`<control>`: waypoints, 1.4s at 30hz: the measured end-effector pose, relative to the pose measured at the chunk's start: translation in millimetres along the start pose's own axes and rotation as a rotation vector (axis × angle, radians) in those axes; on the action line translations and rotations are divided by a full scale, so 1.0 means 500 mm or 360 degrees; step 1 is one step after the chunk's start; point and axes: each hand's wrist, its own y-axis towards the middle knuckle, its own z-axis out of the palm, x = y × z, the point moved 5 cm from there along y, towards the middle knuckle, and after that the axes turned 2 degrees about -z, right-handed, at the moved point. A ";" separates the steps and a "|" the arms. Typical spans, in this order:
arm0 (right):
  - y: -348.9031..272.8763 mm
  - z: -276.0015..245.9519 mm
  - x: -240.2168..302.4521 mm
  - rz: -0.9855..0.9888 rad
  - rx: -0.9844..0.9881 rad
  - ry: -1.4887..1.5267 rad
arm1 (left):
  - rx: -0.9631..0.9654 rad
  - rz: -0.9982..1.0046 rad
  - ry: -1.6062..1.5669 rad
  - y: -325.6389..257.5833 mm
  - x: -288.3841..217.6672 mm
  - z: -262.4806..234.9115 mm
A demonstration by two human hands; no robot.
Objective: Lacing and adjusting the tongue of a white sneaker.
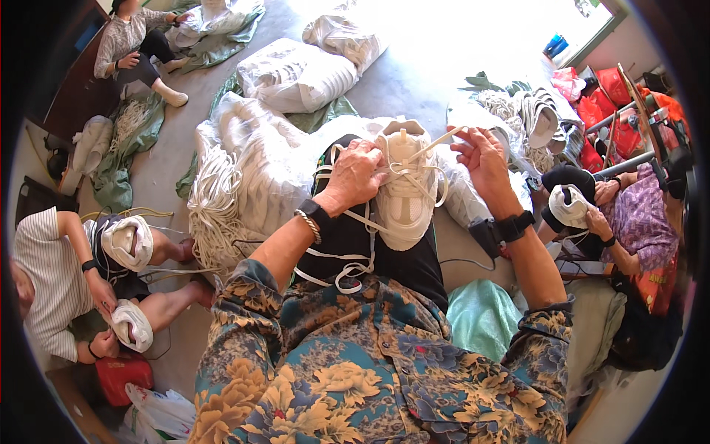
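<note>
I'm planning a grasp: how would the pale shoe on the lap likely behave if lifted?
The pale shoe would probably hold its shape, as its rounded toe stands full. Its lace seems floppy: a loose loop curls out at the side, so it may dangle or snag. The shoe could tip if nudged, since it appears to rest on a trousered lap.

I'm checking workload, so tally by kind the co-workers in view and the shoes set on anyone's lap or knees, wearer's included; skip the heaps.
Co-workers: 3
Shoes: 4 (wearer's shoe, two at lower left, one at right)
Total: 7
</note>
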 end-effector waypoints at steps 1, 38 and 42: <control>-0.011 0.016 -0.012 0.0255 0.0088 0.0402 | 0.0008 0.0001 0.0134 0.000 -0.006 -0.003; -0.048 0.130 -0.063 -0.0803 0.0804 -0.2088 | -0.0005 0.0011 -0.0013 0.027 -0.031 0.021; -0.043 0.118 -0.065 -0.0891 0.0891 -0.1991 | 0.0076 -0.0028 0.0049 0.026 -0.026 0.022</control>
